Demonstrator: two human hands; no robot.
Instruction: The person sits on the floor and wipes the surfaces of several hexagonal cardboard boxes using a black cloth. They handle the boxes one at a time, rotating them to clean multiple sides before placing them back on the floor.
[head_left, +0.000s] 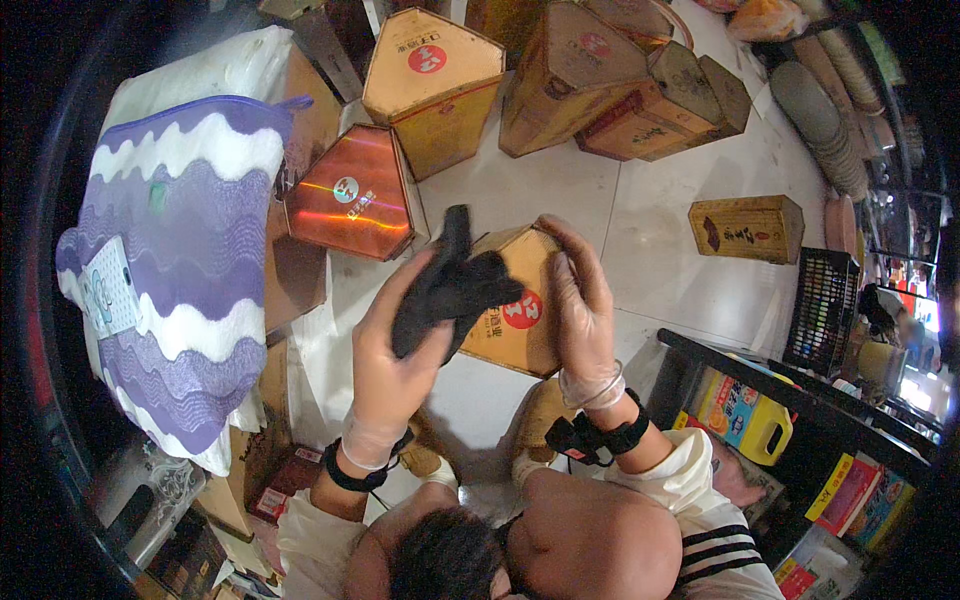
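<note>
My left hand (397, 341), in a clear thin glove, is closed around a bunched black cloth (450, 292). The cloth lies over or just above the left part of a yellow-gold carton (510, 341) with a red round emblem. My right hand (585, 315), gloved likewise, rests on the right side of this carton, its fingers curled over the far edge. Whether the cloth touches the carton top cannot be told. Both wrists wear black straps. A shiny red-orange carton (352, 199) stands beyond my left hand.
Behind stand a large gold carton (435, 67) and several worn cartons (574, 56). At left, a purple-and-white towel (202, 225) drapes a box. At right are a small wooden-looking box (746, 229), a black plastic basket (821, 311) and a dark shelf (750, 375) with packaged goods.
</note>
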